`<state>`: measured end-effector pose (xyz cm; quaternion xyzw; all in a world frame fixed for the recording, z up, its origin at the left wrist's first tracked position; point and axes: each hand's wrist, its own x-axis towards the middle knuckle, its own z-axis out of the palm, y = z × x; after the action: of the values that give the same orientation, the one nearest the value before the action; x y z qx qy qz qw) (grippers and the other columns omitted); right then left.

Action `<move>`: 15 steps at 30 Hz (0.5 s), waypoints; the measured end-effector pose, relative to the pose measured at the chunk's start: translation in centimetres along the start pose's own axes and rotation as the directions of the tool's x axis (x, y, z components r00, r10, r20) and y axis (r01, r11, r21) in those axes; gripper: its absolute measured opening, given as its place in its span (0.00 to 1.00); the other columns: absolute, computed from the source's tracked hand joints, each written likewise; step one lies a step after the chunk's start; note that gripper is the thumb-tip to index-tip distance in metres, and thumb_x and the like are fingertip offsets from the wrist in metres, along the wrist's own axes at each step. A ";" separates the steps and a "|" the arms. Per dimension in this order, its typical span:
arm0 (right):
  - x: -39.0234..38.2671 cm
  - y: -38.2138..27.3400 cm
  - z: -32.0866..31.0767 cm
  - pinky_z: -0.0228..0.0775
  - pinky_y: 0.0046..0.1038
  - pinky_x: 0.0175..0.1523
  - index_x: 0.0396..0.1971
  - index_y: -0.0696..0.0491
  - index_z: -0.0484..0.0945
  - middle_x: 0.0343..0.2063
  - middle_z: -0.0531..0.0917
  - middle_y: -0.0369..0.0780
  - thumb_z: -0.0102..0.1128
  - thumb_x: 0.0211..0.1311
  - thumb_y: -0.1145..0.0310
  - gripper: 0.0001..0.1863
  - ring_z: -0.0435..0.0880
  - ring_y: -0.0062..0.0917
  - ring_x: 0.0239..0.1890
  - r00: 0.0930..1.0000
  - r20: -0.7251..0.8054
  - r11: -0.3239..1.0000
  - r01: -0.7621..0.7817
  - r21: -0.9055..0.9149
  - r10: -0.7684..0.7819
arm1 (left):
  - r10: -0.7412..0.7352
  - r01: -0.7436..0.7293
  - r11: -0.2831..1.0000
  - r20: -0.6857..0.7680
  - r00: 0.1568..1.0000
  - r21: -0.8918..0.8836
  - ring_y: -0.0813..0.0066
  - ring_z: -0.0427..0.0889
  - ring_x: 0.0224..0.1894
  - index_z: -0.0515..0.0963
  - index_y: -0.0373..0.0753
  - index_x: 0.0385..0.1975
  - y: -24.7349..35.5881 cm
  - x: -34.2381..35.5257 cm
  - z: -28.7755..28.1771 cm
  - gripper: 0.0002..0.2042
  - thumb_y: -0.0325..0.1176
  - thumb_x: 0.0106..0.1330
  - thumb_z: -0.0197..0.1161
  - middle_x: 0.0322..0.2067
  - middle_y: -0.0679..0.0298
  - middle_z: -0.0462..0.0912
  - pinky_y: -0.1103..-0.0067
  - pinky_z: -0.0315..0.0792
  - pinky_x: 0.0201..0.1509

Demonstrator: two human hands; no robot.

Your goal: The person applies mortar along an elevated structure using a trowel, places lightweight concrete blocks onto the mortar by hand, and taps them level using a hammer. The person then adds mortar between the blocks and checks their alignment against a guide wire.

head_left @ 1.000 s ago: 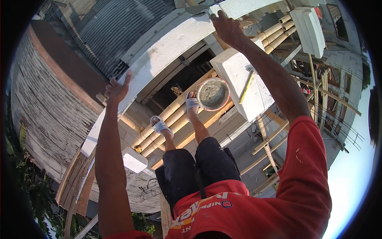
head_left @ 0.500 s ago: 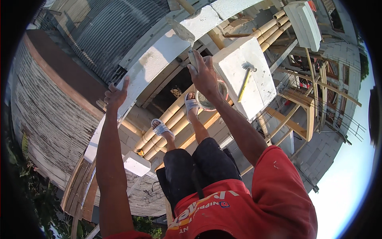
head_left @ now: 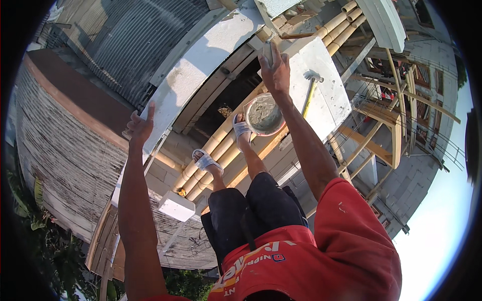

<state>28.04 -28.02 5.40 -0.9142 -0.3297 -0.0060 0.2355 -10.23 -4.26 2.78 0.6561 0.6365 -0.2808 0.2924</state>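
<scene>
While the left hand (head_left: 140, 125) rests with spread fingers on the edge of a white block (head_left: 196, 70), the right hand (head_left: 275, 72) is closed around a trowel (head_left: 267, 50) handle, held up over a second white block (head_left: 321, 90). Just below that right hand sits a bucket (head_left: 264, 114) of grey mortar on bamboo poles (head_left: 221, 150), with a hammer (head_left: 310, 88) lying on the block beside the wrist.

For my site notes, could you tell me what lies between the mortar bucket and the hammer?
In the head view, the right hand and forearm cross between the bucket and hammer.
</scene>
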 end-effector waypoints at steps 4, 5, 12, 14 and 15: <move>1.7 -4.5 -6.1 0.75 0.26 0.28 0.54 0.59 0.76 0.30 0.78 0.41 0.58 0.71 0.50 0.27 0.78 0.22 0.22 0.810 0.486 0.518 -0.585 0.624 0.329 | -0.078 0.076 0.996 -0.050 0.996 -0.048 0.40 0.58 0.68 0.46 0.42 0.77 -2.0 0.9 0.7 0.62 0.88 0.52 0.42 0.68 0.40 0.53 0.56 0.55 0.71; 1.9 -4.5 -6.4 0.75 0.26 0.28 0.54 0.59 0.76 0.30 0.78 0.41 0.58 0.71 0.50 0.27 0.78 0.22 0.22 0.811 0.481 0.520 -0.583 0.624 0.332 | -0.075 0.072 0.996 -0.056 0.996 -0.044 0.40 0.59 0.68 0.46 0.42 0.77 -2.2 1.2 1.1 0.62 0.88 0.52 0.42 0.67 0.40 0.54 0.56 0.55 0.71; 2.7 -6.9 -5.2 0.73 0.26 0.27 0.46 0.61 0.70 0.31 0.76 0.42 0.50 0.75 0.59 0.17 0.75 0.23 0.25 0.658 0.698 -0.244 -0.654 0.716 0.281 | -0.027 0.027 1.000 -0.084 0.996 -0.001 0.39 0.61 0.68 0.48 0.42 0.76 -3.5 3.2 2.3 0.62 0.89 0.51 0.41 0.65 0.41 0.59 0.55 0.57 0.70; 1.8 -8.3 -3.7 0.73 0.26 0.26 0.41 0.60 0.72 0.27 0.76 0.41 0.51 0.75 0.56 0.19 0.76 0.25 0.23 0.636 0.693 -0.204 -0.669 0.715 0.340 | -0.032 0.031 0.999 -0.070 0.997 -0.018 0.39 0.62 0.67 0.49 0.41 0.76 -2.1 1.9 1.6 0.62 0.89 0.51 0.41 0.64 0.41 0.60 0.55 0.58 0.69; 1.0 -10.2 -3.2 0.72 0.27 0.25 0.39 0.60 0.73 0.26 0.75 0.41 0.51 0.74 0.55 0.19 0.77 0.25 0.21 0.624 0.687 -0.152 -0.689 0.709 0.373 | -0.052 0.051 0.998 -0.070 0.996 -0.029 0.40 0.63 0.66 0.49 0.41 0.76 -1.8 1.4 1.0 0.62 0.89 0.51 0.41 0.63 0.42 0.60 0.55 0.58 0.69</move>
<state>23.16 -21.98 12.77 -0.5726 0.1359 0.4170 0.6927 -12.03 -3.96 1.03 0.6449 0.6669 -0.2562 0.2713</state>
